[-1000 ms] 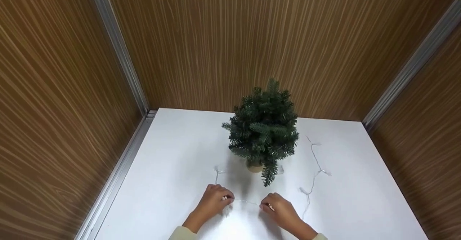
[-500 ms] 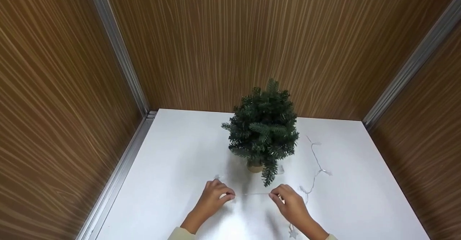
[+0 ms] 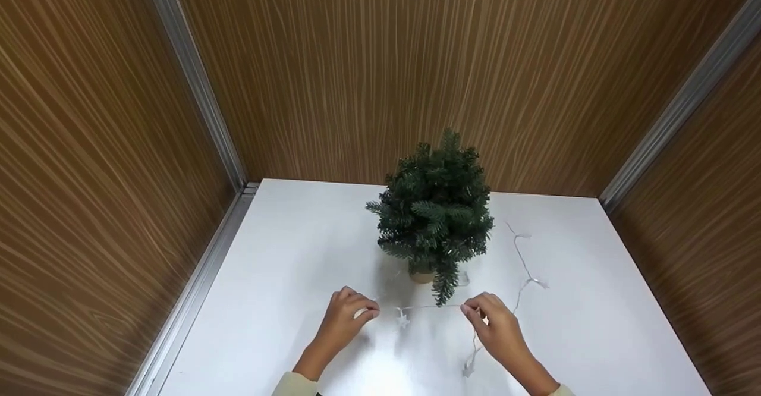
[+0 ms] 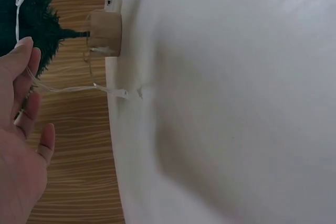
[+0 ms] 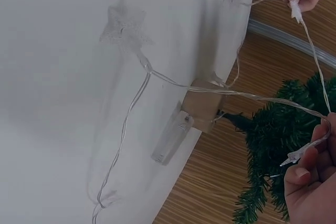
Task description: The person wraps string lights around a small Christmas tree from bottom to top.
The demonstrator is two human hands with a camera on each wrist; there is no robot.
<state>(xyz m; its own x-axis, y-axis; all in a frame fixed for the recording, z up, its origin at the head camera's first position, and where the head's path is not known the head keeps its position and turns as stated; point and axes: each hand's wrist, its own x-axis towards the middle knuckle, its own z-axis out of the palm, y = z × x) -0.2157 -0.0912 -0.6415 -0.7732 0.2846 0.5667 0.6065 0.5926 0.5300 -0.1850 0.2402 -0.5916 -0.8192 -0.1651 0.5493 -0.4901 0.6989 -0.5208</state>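
Observation:
A string of star-shaped fairy lights [image 3: 431, 307] spans the gap between my two hands in front of a small artificial Christmas tree [image 3: 437, 206]. My left hand [image 3: 342, 320] pinches the thin clear wire between thumb and fingertips; in the left wrist view, more wire [image 4: 68, 88] trails from these fingers toward the tree's base [image 4: 106, 34]. My right hand [image 3: 498, 332] pinches the wire's other end of this span. One star [image 3: 403, 319] hangs between the hands. Below the right hand dangles another star [image 3: 468, 367], large in the right wrist view.
More of the light string [image 3: 523, 265] lies on the white table [image 3: 285, 241] right of the tree. A small clear plastic case [image 5: 172, 137] lies beside the tree's base. Wood-grain panels [image 3: 380, 75] stand behind and at both sides.
The right hand has moved right and away from me, the left slightly left and away. The wire between them has lengthened, and a star now shows on it.

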